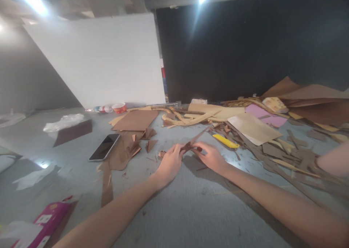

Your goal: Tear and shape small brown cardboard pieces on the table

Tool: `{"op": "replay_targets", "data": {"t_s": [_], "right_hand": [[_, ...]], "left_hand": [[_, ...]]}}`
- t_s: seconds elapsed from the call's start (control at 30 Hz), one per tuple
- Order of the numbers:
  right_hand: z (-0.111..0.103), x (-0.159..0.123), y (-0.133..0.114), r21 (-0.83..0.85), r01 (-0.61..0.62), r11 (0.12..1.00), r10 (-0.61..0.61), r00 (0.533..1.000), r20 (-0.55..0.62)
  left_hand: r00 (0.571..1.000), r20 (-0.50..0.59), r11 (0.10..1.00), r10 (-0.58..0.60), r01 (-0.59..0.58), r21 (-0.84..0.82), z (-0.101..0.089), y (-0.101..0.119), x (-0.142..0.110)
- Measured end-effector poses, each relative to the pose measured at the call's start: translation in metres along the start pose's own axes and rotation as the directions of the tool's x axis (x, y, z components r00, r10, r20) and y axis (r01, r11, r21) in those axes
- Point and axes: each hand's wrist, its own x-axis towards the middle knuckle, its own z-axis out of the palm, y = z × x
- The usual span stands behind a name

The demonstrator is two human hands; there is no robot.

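Note:
Near the middle of the table, my left hand (169, 165) and my right hand (211, 157) come close together over a narrow brown strip of paper or thin cardboard (198, 136). Both pinch it, and its free end points up and to the right. The fingers hide part of the strip. A small striped piece (162, 154) lies beside my left hand. Beyond my right hand rests a yellow box cutter (225, 141), next to a heap of brown offcuts (245, 144).
A phone (105, 147) and brown cardboard sheets (135, 120) lie to the left. Further back are a red paper cup (119, 107), twisted paper strips (185, 121) and a pink sheet (265, 115). A purple tissue pack (51, 217) is front left. Another person's arm (334, 160) reaches in at right.

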Motion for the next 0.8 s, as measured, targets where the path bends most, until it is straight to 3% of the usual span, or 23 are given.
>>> {"op": "replay_targets", "data": {"t_s": [0.33, 0.57, 0.8], "right_hand": [[-0.0022, 0.0002, -0.0022, 0.014, 0.095, 0.995, -0.096, 0.991, 0.094], [-0.0006, 0.0009, -0.0023, -0.031, 0.100, 0.995, -0.100, 0.995, -0.012], [-0.0041, 0.0039, -0.0044, 0.085, 0.056, 0.995, -0.065, 0.992, 0.112]], "left_hand": [[1.000, 0.028, 0.997, -0.010, 0.011, -0.071, -0.0004, 0.0001, -0.0012], [0.999, 0.043, 0.999, -0.010, 0.012, -0.043, 0.0030, -0.0036, 0.0005], [0.996, 0.034, 0.997, 0.078, -0.079, 0.016, 0.0062, -0.0073, -0.0011]]}}
